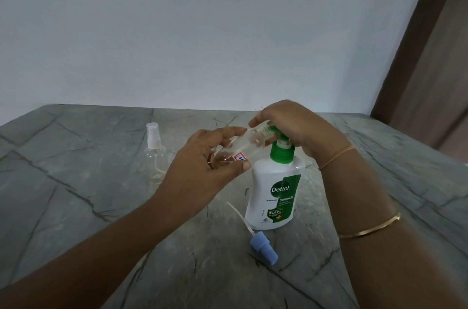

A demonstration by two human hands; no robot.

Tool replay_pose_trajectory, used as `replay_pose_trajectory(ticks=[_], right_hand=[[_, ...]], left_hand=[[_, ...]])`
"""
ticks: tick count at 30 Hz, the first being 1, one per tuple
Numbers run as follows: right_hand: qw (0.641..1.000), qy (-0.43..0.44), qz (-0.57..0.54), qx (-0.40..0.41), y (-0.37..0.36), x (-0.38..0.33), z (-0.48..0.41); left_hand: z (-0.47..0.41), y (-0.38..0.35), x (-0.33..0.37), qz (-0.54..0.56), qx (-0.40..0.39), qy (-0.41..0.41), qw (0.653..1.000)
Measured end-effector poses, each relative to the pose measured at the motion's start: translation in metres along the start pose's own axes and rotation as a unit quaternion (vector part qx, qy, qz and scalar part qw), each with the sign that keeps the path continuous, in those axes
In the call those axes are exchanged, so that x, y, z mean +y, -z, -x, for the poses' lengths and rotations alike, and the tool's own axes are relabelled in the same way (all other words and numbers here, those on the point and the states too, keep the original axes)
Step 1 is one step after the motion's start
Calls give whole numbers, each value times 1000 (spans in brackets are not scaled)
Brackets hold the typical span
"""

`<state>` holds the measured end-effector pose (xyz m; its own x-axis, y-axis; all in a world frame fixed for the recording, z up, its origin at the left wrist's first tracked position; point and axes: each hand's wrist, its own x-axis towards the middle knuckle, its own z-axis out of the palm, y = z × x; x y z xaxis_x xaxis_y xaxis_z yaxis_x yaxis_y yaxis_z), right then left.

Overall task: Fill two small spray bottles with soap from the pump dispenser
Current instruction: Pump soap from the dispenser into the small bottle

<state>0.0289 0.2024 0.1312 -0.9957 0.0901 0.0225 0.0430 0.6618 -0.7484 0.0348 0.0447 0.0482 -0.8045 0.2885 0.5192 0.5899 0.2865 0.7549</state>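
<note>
Our two forearms reach in from the bottom edge, and between them, closest to us on the grey veined table (76, 207), lies a blue spray cap (263, 245) on its side, its thin white dip tube pointing away toward the left.

Just beyond the cap stands the pump dispenser (274, 194), upright, white-bodied with a green label and a green collar and pump head. Our right hand (293, 126) sits on top of that pump head, its fingers curled down over the nozzle so that most of the spout is hidden. A thin pink thread band (336, 156) circles that wrist and a gold bangle (372, 229) rides further down the forearm.

Our left hand (202, 164) grips the open spray bottle (243, 142), a small clear one with no cap. The fingers and thumb wrap round its lower half. We hold it in the air, tilted steeply, base toward us and to the left, mouth raised to the nozzle under the right fingers. A red and blue sticker (239, 157) shows on its side beside the thumb. How much soap is inside, we cannot tell.

Well to the left, the second spray bottle (155, 154) stands upright on the table, clear, with its white sprayer on. Behind the table rises a pale wall (202, 30), with a brown door frame (417, 55) at the right.
</note>
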Motion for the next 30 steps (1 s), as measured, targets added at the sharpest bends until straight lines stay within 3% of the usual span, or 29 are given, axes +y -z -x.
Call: replay_pose_trajectory(ticks=[3,12,23,26,30], right_hand=[[997,17,-55,50,1,-1,-3],[992,43,-76,93,0,3,-5],[999,3,34,14,-3,4,-6],[1000,-26,-2,-18,-2,6,-4],[998,-3,-63,-3,-1,6,-4]], left_hand=[[1,-1,3,21,2,10,1000],[5,-3,7,8,25,17,1000],[4,2,9,-16,33,20,999],[3,3,8,-21,33,24,999],[3,5,9,-15,43,30,998]])
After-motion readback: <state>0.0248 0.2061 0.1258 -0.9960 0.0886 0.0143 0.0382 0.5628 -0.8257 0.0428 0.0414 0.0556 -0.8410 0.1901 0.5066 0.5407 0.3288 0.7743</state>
